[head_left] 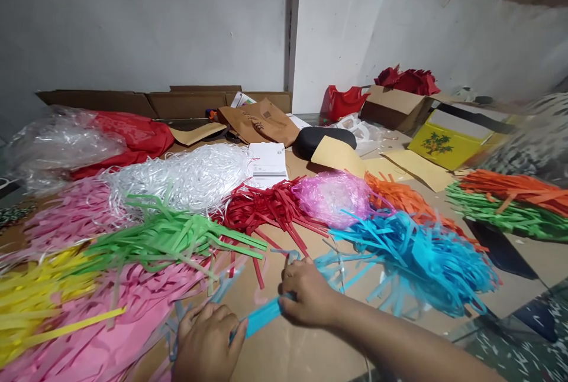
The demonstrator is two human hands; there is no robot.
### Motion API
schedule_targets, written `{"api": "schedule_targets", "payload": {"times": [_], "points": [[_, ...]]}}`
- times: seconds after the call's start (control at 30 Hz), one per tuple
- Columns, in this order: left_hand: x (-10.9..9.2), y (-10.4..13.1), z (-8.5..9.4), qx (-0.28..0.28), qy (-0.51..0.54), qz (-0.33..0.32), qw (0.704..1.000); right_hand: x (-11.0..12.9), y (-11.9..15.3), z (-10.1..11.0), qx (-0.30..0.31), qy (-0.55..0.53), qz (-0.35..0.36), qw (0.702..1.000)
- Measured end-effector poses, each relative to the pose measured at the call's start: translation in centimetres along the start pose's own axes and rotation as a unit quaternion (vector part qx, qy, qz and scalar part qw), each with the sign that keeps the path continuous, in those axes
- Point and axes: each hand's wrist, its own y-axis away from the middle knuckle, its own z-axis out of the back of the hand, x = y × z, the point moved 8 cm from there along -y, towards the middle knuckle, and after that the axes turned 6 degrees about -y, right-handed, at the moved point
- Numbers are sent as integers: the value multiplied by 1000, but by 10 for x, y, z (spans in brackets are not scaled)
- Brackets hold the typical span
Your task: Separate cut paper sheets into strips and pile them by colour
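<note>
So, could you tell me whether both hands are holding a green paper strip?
No, the left hand and right hand hold a blue paper strip.

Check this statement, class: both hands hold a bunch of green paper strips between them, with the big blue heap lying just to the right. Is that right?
Not quite. The head view shows the left hand and right hand holding blue paper strips, not green. The green strips lie untouched farther back on the left. The big blue heap does lie to the right.

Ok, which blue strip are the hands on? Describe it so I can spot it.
Start at the big blue heap on the right of the table. Nearer the camera, the blue strip spans between the left hand and right hand. Unlike the loose strips, it is pinched at both ends.
</note>
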Motion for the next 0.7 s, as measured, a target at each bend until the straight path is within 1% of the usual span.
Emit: {"api": "schedule_targets", "payload": {"times": [0.07, 0.1, 0.13, 0.2, 0.23, 0.27, 0.33, 0.37, 0.4, 0.43, 0.47, 0.53, 0.63, 0.7], "points": [[1, -2, -3, 23, -5, 0, 1000, -2, -1, -2, -3, -5, -1, 1000], [2, -3, -2, 21, -7, 0, 1000, -3, -1, -1, -5, -9, -2, 1000], [1, -4, 0, 10, -7, -4, 1000, -4, -1, 0, -8, -14, -4, 1000], [-5, -3, 7, -31, -1, -32, 999, -6, 1, 5, -18, -26, -3, 999], [-11, -3, 12, -60, -3, -51, 997, -4, 3, 8, -19, -31, 20, 999], [-17, -1, 18, -91, -12, -72, 993, 1, 5, 12, -17, -29, 62, 998], [-31, 4, 27, -147, -46, -116, 981, 17, 12, 18, -9, 12, 174, 985], [-38, 6, 30, -167, -65, -132, 975, 23, 16, 20, -6, 46, 224, 973], [-44, 9, 32, -180, -77, -144, 970, 27, 19, 21, -4, 82, 258, 963], [-48, 10, 32, -184, -83, -152, 967, 28, 19, 22, -6, 107, 271, 957], [-51, 11, 32, -183, -82, -153, 968, 28, 17, 25, -7, 114, 271, 956], [-52, 11, 30, -185, -64, -132, 972, 26, 10, 29, 3, 84, 252, 964], [-50, 8, 28, -188, -36, -98, 977, 28, 1, 33, 1, 39, 192, 981], [-49, 7, 26, -193, -35, -90, 976, 36, 2, 27, -14, 70, 190, 979]]}}
